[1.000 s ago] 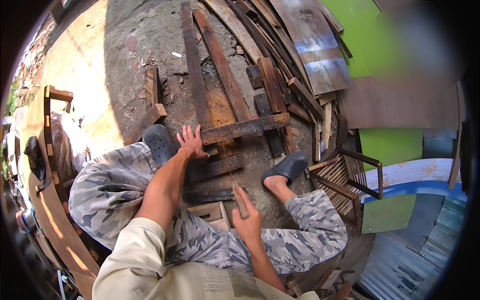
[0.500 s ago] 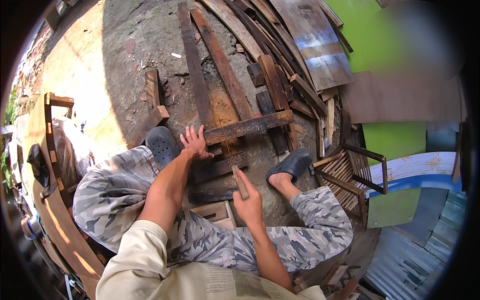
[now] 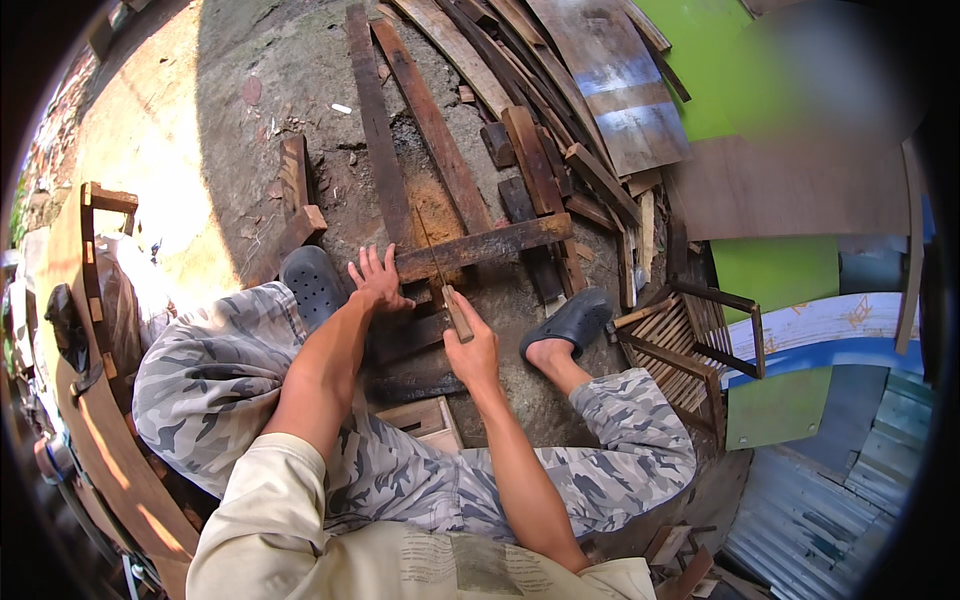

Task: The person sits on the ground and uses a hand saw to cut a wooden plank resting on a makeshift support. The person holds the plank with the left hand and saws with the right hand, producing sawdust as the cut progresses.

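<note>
My right hand (image 3: 472,350) is closed around the wooden handle of a handsaw (image 3: 459,318). The saw's thin blade points away from me and crosses a dark wooden beam (image 3: 500,246) near its left end. My left hand (image 3: 377,284) lies with fingers spread at that left end, against the wood. Under or just behind the beam run two long dark boards, a left one (image 3: 378,140) and a right one (image 3: 430,120), stretching away on the ground. Orange-brown sawdust (image 3: 432,205) is piled between them, beyond the blade.
My feet in dark clogs (image 3: 568,322) flank the work. A stack of boards (image 3: 470,60) lies far right. To the right stands a slatted wooden piece (image 3: 690,340), near corrugated metal sheets (image 3: 800,510). A small wooden frame (image 3: 425,420) sits between my legs.
My right hand and the handsaw have moved forward, away from me, so more blade shows beyond the beam. My left hand keeps its place; the whole view has shifted slightly.
</note>
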A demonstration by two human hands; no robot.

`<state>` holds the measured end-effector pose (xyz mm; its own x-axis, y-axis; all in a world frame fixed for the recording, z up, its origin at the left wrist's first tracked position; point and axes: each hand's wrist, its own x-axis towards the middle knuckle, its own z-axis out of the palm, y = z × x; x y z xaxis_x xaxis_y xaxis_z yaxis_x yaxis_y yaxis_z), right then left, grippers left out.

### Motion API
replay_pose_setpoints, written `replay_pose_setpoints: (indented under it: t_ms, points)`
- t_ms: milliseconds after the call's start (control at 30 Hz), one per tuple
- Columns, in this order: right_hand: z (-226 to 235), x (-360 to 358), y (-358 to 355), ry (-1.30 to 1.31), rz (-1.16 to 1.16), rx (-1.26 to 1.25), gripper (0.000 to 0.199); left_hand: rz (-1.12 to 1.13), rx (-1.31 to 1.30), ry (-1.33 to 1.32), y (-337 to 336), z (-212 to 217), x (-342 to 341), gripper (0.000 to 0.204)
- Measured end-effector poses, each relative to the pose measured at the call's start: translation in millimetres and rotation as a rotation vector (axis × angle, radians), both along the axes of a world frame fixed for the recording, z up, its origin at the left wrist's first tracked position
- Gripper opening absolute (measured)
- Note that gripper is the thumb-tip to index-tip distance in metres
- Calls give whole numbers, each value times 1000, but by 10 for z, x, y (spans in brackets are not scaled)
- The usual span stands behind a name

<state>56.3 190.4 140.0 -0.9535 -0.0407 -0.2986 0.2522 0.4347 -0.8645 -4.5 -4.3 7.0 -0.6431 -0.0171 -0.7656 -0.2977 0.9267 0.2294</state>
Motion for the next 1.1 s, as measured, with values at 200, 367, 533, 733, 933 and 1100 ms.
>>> replay_pose_setpoints:
  t_ms: [200, 367, 533, 733, 933, 1100]
  points:
    - [1278, 903, 404, -91, 11, 76, 55, 9, -22, 13, -40, -37, 54, 141]
    - [1471, 688, 363, -162, 54, 57, 55, 3, -47, 3, -4, -32, 41, 140]
    - [1655, 506, 311, -256, 88, 134, 56, 20, -49, 22, -37, -65, 34, 139]
    - [1721, 1034, 689, -228, 25, 154, 55, 154, -52, 192, 138, -44, 71, 127]
    - [1645, 1096, 835, -22, -59, 154, 58, -532, 0, 574, 413, 22, 215, 99]
    - [1402, 869, 701, 7, 19, 117, 55, -905, 316, 212, 291, -111, 297, 54]
